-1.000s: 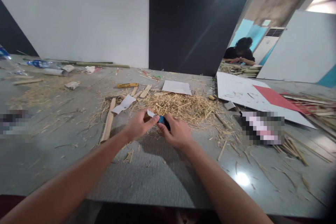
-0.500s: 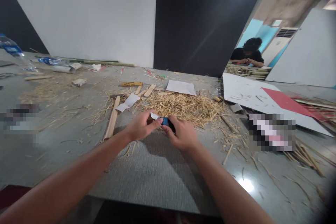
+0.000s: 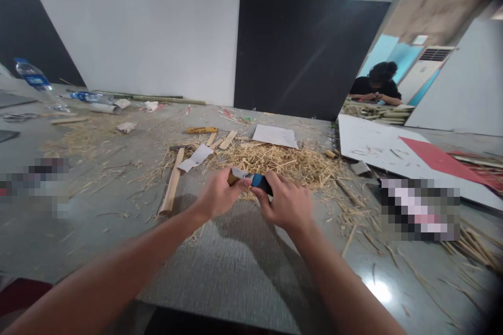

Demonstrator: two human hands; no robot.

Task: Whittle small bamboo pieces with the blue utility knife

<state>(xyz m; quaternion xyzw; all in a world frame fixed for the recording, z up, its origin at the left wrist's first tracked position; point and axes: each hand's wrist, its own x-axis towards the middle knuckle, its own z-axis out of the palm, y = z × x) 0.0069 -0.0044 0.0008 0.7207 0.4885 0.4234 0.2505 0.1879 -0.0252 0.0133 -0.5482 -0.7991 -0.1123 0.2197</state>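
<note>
Tool (image 3: 261, 182), blue and black, lies at ten o'clock from the middle of the right hand (image 3: 288, 200), whose thumb and fingers are wrapped round it. From the left hand (image 3: 220, 193) it sits between two and three o'clock, just off the thumb tip; whether they touch, I cannot tell. That hand pinches a white piece (image 3: 238, 173) at its own two o'clock; whether this joins the tool is too small to make out.

Outward from both hands, straw (image 3: 281, 163) is heaped just beyond at one o'clock, with a sheet (image 3: 275, 135) at its far edge. At nine o'clock a stick (image 3: 172, 183) lies on the table (image 3: 236, 272); at ten, a paper (image 3: 195, 158). Further off, a bottle (image 3: 37, 81) stands at ten, a board (image 3: 365, 136) lies at two, and a person (image 3: 377, 86) sits between one and two.
</note>
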